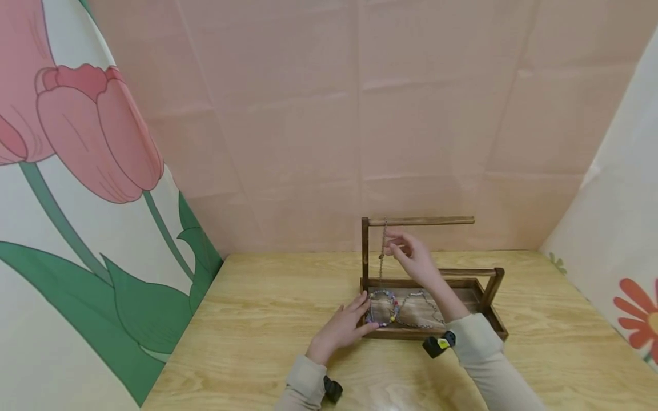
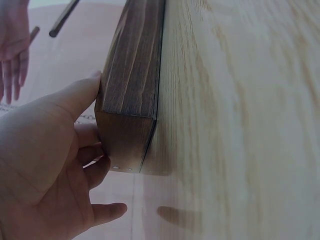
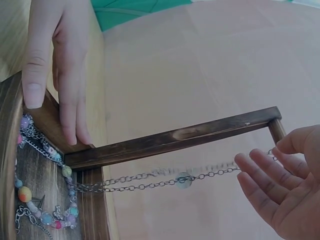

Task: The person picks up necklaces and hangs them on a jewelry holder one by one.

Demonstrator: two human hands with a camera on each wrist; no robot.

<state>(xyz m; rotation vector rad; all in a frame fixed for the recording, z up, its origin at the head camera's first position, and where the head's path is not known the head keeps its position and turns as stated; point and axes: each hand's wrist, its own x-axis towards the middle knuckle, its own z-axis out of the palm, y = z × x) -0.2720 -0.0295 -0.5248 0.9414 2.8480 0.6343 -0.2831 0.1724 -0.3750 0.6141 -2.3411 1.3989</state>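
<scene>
A brown wooden jewelry stand (image 1: 366,257) has a tray base, an upper bar and a lower bar. My left hand (image 1: 341,328) holds the tray's left end, its thumb at the front rim and its fingers along the end wall (image 2: 125,140). From the upper bar hangs a silver chain necklace (image 3: 135,186) with a pale round bead (image 3: 184,180). My right hand (image 1: 415,260) is beside the upper chain, fingers loosely bent and apart; contact is hard to tell. A colourful beaded necklace (image 1: 392,318) and a silver chain (image 1: 411,326) lie in the tray.
The lower bar (image 1: 465,272) ends at a short post (image 1: 492,288) on the tray's right side. The stand sits on a light wood table (image 1: 267,308). Behind it hangs a pink backdrop (image 1: 288,142), with flower-printed sheets at both sides.
</scene>
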